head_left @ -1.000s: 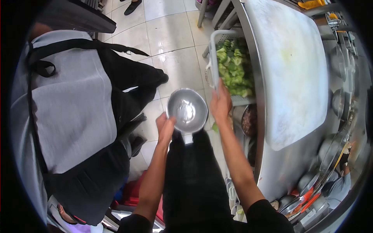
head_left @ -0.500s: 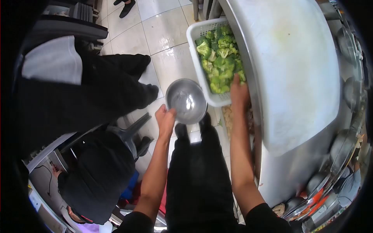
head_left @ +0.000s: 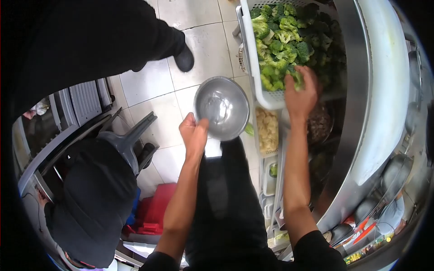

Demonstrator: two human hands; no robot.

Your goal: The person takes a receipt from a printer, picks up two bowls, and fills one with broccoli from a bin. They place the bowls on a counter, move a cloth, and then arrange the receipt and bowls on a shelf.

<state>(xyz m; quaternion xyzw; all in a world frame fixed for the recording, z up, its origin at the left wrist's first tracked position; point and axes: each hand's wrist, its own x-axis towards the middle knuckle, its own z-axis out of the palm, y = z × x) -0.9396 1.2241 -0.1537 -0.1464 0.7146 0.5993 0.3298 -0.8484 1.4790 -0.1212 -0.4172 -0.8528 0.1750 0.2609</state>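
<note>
My left hand [head_left: 194, 133] grips the rim of a round metal bowl [head_left: 221, 108], thumb over the edge. Inside, the bowl shows only shiny bare metal with a little wet glare. My right hand [head_left: 302, 92] is at the near end of a white perforated basket [head_left: 266, 100] heaped with cut broccoli [head_left: 287, 36]. A green broccoli floret [head_left: 296, 80] shows between its thumb and fingers, slightly blurred. The bowl is held over the floor, left of the basket and apart from it.
Below the counter [head_left: 384, 90], a tub of pale chopped pieces [head_left: 267, 128] and a bowl of dark brown food [head_left: 320, 122] sit near my right forearm. A co-worker's dark-clad leg [head_left: 153, 40] stands at upper left; another person in black [head_left: 97, 198] is at lower left. A red bin [head_left: 156, 210] stands behind.
The view has shifted closer to the basket, showing more broccoli and the tubs below. My right hand has closed around a floret. My left hand still holds the bowl.
</note>
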